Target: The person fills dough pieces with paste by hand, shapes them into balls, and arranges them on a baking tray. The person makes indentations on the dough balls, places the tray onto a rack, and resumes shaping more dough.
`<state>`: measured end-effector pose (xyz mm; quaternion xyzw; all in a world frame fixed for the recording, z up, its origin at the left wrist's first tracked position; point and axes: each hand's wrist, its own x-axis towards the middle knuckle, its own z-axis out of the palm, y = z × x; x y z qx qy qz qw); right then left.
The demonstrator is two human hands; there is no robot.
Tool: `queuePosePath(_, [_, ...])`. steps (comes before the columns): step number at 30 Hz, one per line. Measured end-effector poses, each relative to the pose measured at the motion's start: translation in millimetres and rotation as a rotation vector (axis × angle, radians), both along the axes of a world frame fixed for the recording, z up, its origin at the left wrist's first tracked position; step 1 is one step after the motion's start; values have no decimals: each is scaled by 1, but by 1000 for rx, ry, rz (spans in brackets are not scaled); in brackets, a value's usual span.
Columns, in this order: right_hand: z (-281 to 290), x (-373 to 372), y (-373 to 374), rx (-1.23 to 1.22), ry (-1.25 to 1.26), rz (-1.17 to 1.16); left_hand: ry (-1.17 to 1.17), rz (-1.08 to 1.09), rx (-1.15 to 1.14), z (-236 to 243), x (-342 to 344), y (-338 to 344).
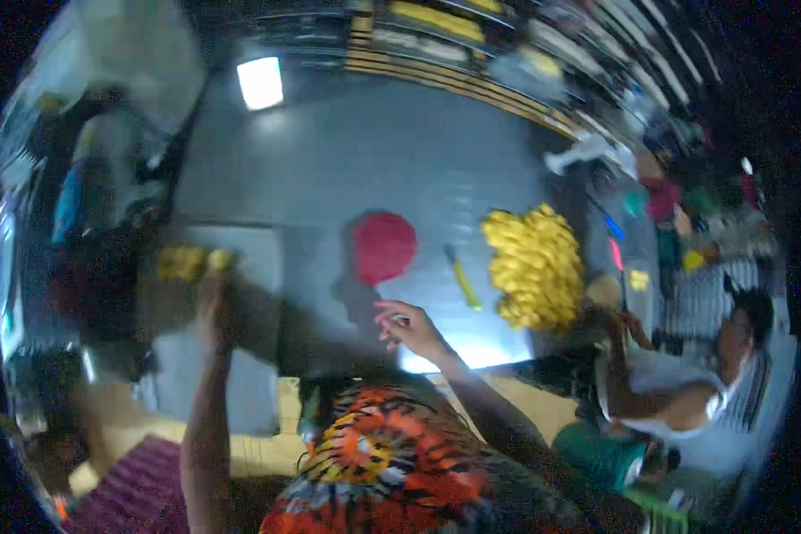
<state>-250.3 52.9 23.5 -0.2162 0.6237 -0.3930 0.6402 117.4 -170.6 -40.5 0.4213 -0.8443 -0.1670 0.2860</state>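
My left hand (212, 298) reaches out at the left and is blurred by motion. At its fingertips is a small yellow bundle (220, 259), which it seems to grip. Several similar yellow bundles (180, 263) sit just left of it. My right hand (409, 329) hovers near the table's front edge with nothing in it, its fingers loosely bent and apart. Beyond its fingertips lies a round, flat, dark pink piece (384, 246). To the right is a slim yellow-green tool with a dark end (463, 280), perhaps a cutter, and past it a big heap of yellow pieces (534, 267).
The grey table (347, 142) stretches ahead of me, with a bright light reflected at its front edge. A person (685, 374) sits at the right, hands close to the heap. Another person's purple striped garment (142, 489) shows at the lower left. Slatted racks (454, 76) stand behind.
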Motion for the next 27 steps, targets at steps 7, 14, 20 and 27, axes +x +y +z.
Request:
queuePosePath(7, [6, -158, 72, -148, 993, -120, 795, 259, 741, -59, 4, 10])
queuePosePath(14, [-21, -252, 108, -88, 1735, 224, 1225, -48, 938, -63, -73, 152])
queuePosePath(20, [-50, -261, 86, 108, 1673, 28, 615, 172, 903, 9, -148, 173])
queuePosePath(27, [-8, -217, 46, -152, 1360, -115, 278, -141, 825, 31, -185, 127])
